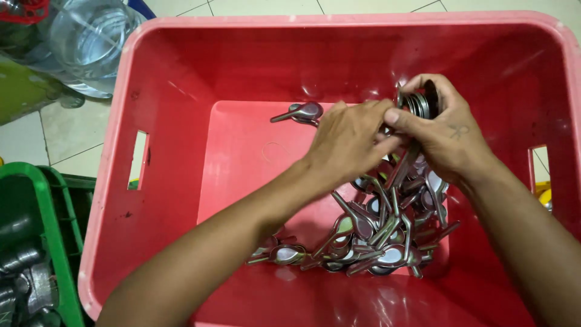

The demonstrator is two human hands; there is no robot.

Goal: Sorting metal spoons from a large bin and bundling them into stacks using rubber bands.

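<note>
Head view: looks straight down into a red plastic crate [181, 157] set on a pale tiled floor [72, 136].
Right hand: the right hand [445, 130] is closed around a stack of nested metal spoons [419, 104], bowls bunched between thumb and fingers, held above the crate bottom near the far wall.
Left hand: the left hand [351, 142] lies against the right one, fingers curled in toward the stack; whether it actually pinches a spoon cannot be told, since the fingertips are hidden.
Spoon pile: a loose heap of short-handled metal spoons [375, 233] lies on the crate bottom, below and under both hands, toward the right side.
Stray spoons: a lone pair of spoons [301, 112] rests apart from the heap, near the far wall, just left of the left hand.
Surroundings: a green crate [51, 242] holding grey metal pieces sits at the lower left; a clear water jug [91, 39] stands at the upper left.
</note>
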